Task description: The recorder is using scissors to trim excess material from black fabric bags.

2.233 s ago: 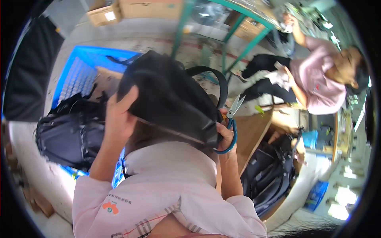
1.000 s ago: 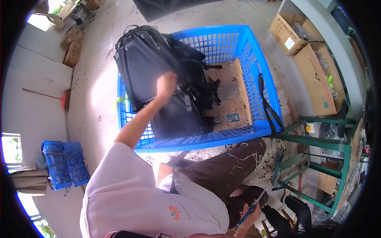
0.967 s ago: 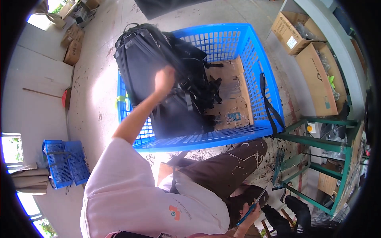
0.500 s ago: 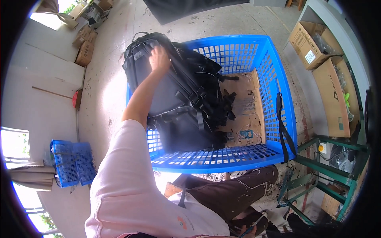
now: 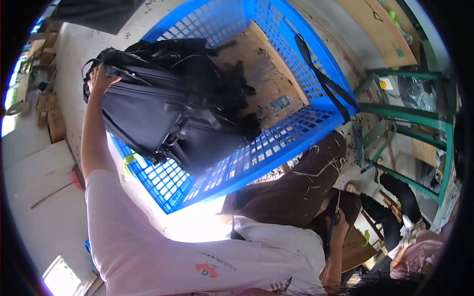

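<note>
A black backpack [image 5: 148,111] lies tilted over the left side of a blue plastic crate [image 5: 276,143], on top of other black bags [image 5: 217,98]. My left hand [image 5: 100,79] is stretched out and grips the top edge of this backpack at its far left end. My right hand [image 5: 340,229] hangs low beside my brown trouser leg [image 5: 291,187] and holds blue-handled scissors [image 5: 332,224] pointing up. A sheet of brown cardboard [image 5: 266,84] lines the crate's bottom.
A black strap [image 5: 321,74] hangs over the crate's right rim. A green metal frame [image 5: 410,113] stands to the right. Cardboard boxes [image 5: 49,118] sit on the concrete floor at left. Another person in a pink top [image 5: 419,251] sits at lower right.
The view swung from the work area down to the crate. My left arm carried the black backpack onto the bags in the crate and still holds its top edge.
</note>
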Action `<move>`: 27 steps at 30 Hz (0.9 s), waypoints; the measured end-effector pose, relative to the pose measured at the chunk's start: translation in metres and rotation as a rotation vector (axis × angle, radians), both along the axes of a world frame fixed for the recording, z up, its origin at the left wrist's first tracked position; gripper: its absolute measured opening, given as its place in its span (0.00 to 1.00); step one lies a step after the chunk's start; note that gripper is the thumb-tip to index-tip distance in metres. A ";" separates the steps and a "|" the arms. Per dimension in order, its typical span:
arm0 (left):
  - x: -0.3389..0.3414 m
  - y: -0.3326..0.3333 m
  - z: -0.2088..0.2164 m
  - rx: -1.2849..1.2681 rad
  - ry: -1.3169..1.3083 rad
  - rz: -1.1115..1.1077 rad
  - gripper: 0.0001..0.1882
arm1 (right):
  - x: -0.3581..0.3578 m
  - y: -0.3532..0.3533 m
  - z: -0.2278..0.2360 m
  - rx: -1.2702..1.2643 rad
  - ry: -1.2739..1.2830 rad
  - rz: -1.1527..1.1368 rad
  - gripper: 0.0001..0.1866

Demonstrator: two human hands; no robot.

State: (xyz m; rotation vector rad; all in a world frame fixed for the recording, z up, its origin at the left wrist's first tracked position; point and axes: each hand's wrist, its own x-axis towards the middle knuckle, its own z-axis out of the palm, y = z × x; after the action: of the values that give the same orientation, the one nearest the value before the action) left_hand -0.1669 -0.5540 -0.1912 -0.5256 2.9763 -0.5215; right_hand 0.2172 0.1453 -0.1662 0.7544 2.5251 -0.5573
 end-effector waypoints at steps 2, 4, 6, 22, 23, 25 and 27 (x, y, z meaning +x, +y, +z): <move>0.011 0.015 0.015 -0.141 0.010 -0.051 0.40 | -0.001 -0.005 0.002 -0.020 0.004 -0.025 0.23; 0.029 0.009 -0.005 -0.058 0.076 -0.143 0.28 | -0.001 -0.008 0.002 -0.023 0.014 -0.041 0.23; 0.065 0.052 -0.018 0.124 0.052 -0.200 0.13 | 0.007 -0.009 -0.001 -0.013 0.073 0.009 0.23; 0.195 0.315 0.213 0.741 -0.012 -1.017 0.14 | -0.100 0.008 0.101 -0.480 1.033 0.247 0.32; 0.191 0.322 0.231 0.776 -0.018 -1.120 0.14 | -0.114 0.000 0.114 -0.547 1.074 0.366 0.33; 0.178 0.348 0.259 0.886 0.002 -1.260 0.15 | -0.129 -0.006 0.137 -0.611 1.068 0.540 0.33; 0.169 0.368 0.289 1.009 -0.011 -1.369 0.18 | -0.122 -0.004 0.155 -0.589 1.023 0.611 0.32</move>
State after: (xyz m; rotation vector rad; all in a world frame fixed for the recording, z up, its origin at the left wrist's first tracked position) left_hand 0.0018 -0.1859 0.0978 1.5402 2.5678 0.9312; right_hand 0.0952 0.1411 -0.0110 -0.6868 2.9014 -1.6267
